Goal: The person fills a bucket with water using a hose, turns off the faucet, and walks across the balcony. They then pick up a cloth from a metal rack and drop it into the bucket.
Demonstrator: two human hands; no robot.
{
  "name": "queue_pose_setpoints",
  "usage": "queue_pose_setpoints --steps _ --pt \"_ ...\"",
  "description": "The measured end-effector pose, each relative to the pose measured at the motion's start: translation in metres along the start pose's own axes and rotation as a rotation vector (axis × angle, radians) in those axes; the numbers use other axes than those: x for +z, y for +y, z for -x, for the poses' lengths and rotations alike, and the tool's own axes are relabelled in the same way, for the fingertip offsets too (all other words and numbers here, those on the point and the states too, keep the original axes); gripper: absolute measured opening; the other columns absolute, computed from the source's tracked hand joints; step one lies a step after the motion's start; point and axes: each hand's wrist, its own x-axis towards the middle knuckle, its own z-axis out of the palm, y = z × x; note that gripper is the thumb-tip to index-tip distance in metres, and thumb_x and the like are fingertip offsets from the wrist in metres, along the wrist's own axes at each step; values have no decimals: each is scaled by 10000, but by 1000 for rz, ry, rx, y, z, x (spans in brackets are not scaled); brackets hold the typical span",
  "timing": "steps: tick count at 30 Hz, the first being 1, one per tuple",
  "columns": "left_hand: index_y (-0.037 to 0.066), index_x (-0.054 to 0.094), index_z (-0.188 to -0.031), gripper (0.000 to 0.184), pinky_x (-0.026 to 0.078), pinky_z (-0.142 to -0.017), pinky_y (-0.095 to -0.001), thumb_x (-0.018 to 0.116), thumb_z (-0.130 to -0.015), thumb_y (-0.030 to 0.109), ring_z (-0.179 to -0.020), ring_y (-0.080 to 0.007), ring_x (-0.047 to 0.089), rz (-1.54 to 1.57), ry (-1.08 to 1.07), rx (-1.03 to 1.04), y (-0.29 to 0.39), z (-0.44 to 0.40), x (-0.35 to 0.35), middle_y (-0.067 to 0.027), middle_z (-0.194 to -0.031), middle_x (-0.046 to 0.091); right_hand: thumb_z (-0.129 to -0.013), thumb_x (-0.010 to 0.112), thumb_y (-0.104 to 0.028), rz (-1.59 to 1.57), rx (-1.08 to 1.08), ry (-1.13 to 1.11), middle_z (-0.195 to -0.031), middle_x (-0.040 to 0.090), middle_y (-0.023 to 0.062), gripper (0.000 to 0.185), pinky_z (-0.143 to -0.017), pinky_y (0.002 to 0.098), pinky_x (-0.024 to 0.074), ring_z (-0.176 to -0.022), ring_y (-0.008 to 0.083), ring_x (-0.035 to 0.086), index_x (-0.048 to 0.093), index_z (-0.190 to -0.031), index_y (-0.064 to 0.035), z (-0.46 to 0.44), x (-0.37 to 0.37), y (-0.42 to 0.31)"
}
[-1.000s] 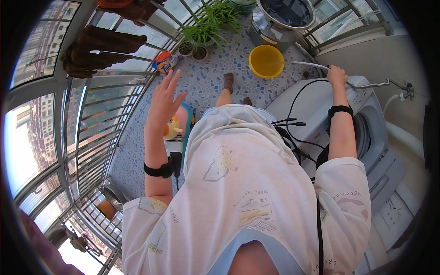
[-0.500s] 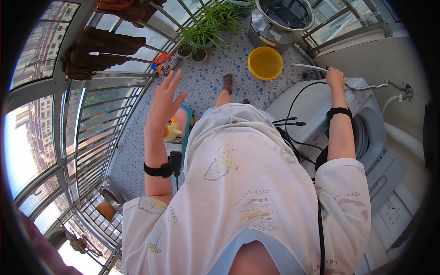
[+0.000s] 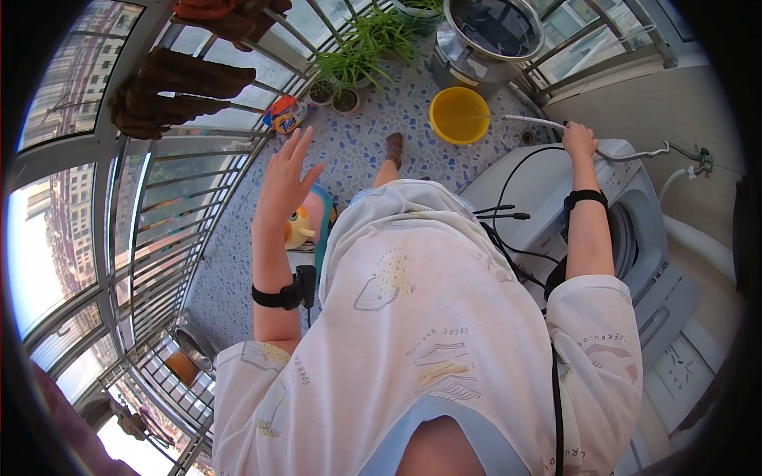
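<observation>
hose of pale flexible tubing (image 3: 536, 120), clasped in right hand (image 3: 580, 140), facing round yellow plastic basin (image 3: 459, 135), left hand (image 3: 284, 178) raised, grip spread

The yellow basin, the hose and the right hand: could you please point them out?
Yellow basin (image 3: 437, 119), head view: its inner wall.
Hose (image 3: 536, 120), head view: the stretch between basin and hand.
Right hand (image 3: 580, 140), head view: the back of the hand.
</observation>
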Motion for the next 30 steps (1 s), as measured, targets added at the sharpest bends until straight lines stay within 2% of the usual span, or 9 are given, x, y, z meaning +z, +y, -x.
queue_pose_setpoints --steps 1,20,30 --pt "175 342 -1489 633 312 -1112 -495 614 -927 283 -1334 -350 423 13 -14 -13 0 1 0 -170 -1498 379 -932 514 -240 0 -1 5 -1148 657 67 234 -933 511 409 -1142 299 560 685 -1082 -185 0 0 0" --pt "165 347 -1486 635 312 -1112 -495 617 -924 283 -1350 -353 403 19 -10 7 -4 -3 0 -168 -1504 370 -914 527 -235 -13 1 26 -1136 661 71 227 -930 510 409 -1136 305 558 691 -1060 -177 0 1 -1" --pt "159 355 -1483 632 325 -1098 -465 620 -921 277 -1327 -360 423 42 -27 -2 -1 -5 2 -181 -1486 394 -938 515 -263 22 0 15 -1131 661 70 237 -917 515 418 -1128 305 567 681 -1091 -192 -2 3 0"
